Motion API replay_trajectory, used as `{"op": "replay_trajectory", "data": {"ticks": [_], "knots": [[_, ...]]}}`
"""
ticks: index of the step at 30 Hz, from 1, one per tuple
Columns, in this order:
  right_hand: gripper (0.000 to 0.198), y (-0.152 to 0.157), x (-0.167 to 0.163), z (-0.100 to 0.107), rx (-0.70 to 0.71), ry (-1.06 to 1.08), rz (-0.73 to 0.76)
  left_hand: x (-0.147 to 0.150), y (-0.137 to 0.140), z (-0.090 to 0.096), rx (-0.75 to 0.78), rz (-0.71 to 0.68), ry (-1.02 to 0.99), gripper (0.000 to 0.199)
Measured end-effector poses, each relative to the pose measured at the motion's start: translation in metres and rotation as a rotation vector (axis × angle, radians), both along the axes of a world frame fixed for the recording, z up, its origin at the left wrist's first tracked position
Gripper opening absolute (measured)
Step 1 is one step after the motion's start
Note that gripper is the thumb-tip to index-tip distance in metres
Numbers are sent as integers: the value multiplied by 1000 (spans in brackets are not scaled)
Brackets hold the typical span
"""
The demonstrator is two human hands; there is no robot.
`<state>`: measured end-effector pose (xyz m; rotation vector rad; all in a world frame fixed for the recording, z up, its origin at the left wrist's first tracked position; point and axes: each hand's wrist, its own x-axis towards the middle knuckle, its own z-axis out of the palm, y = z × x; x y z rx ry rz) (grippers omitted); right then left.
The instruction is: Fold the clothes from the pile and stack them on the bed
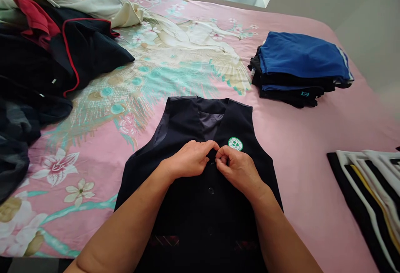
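Observation:
A dark navy vest [184, 127] lies front up on the pink bedspread, its neck opening away from me and a round green and white badge [235, 143] on its chest. At the bottom of the V-neck, my left hand [192, 158] is closed with fingertips pinching the front edge. Right beside it my right hand [236, 165] pinches the same edge near a button, just below the badge. Another button [211, 190] shows lower on the front. What exactly lies between the fingertips is partly hidden.
Loose dark clothes with red piping [93, 48] are heaped at the left. A folded stack topped by blue shorts [306, 56] sits at the back right. Folded black, white and yellow garments [368, 181] lie at the right edge. The floral bedspread [150, 85] spreads beneath everything.

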<state>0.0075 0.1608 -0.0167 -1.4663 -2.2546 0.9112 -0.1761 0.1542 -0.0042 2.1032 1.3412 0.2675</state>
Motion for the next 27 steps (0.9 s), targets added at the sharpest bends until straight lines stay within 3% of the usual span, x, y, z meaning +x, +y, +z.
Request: {"op": "replay_trajectory", "data": {"ticks": [5,11,18,22,27], "knots": [[2,-2,2,6,-46,-13,31,-2,-2,0,35,17,-54,46],[7,-4,0,10,-35,-51,42,-1,0,0,-25,21,15,40],[5,-12,-3,7,-35,-39,-28,-5,4,0,-172,94,-193,35],[11,-17,-6,2,14,-29,-100,-5,4,-4,-191,142,-287,36],[9,-19,-8,-1,84,-47,-85,-1,4,-7,-182,218,-343,37]]}}
